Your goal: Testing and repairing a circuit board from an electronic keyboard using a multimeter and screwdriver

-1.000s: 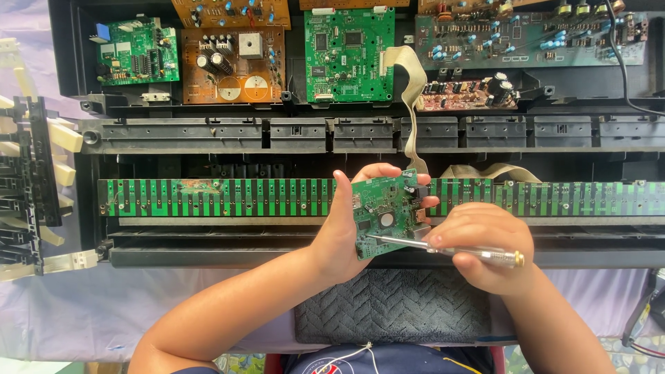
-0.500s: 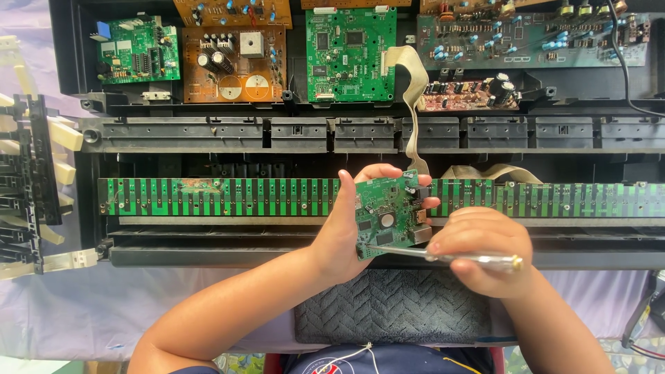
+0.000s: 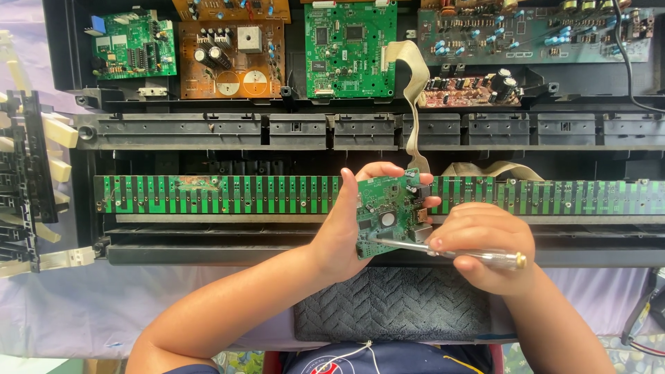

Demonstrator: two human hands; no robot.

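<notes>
Small circuit board (image 3: 385, 211), screwdriver (image 3: 450, 252): same positions as before.

Behind my left hand (image 3: 346, 228) the long green strip board (image 3: 208, 194) and hanging grey ribbon cable (image 3: 414, 90) crowd me; the dark woven mat (image 3: 395, 305) lies open.

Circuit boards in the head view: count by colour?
Green: 5 - three upper boards, the long key-contact strip, and the small board in the left hand.
Brown or orange: 3.
Total: 8.
</notes>
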